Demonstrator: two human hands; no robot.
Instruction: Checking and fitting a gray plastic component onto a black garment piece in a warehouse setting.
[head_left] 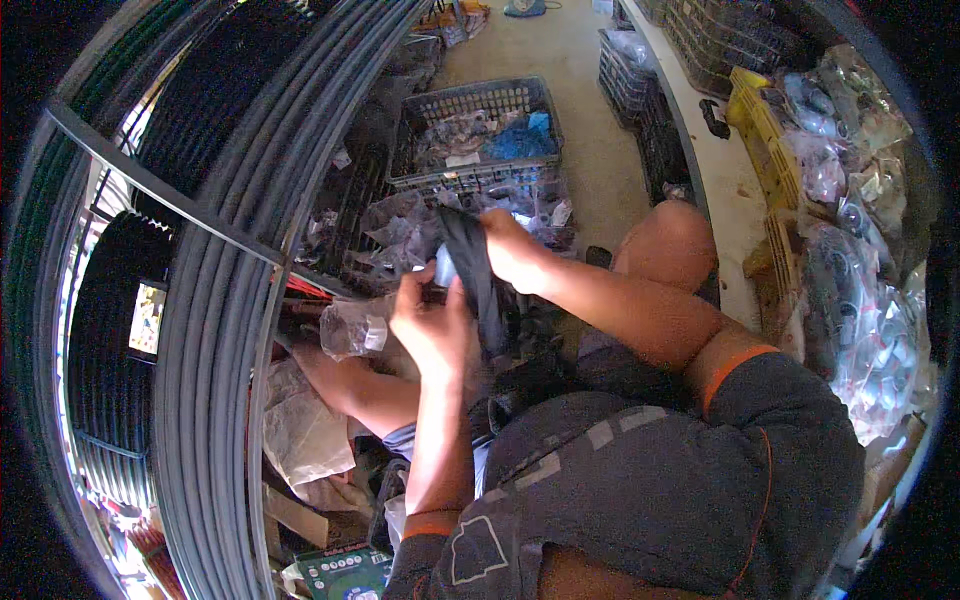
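My right hand [512, 252] is closed on the upper part of a limp black cloth-like piece [467, 255], which hangs down in front of my lap. A small pale bluish object [445, 268] shows at the left edge of the black piece. Just below it my left hand [432, 322] has its thumb and fingers raised and curled around its lower end. What kind of part the pale object is, I cannot make out. A clear plastic bag [352, 330] with a white label lies left of my left hand, apart from it.
A dark crate [475, 130] of bagged parts stands ahead, with more clear bags [400, 235] before it. Grey pipe coils [215, 330] on a metal rack [165, 195] rise at left. On the right, a yellow crate [765, 150] holds bagged fittings [870, 310]. A green box [345, 572] lies below.
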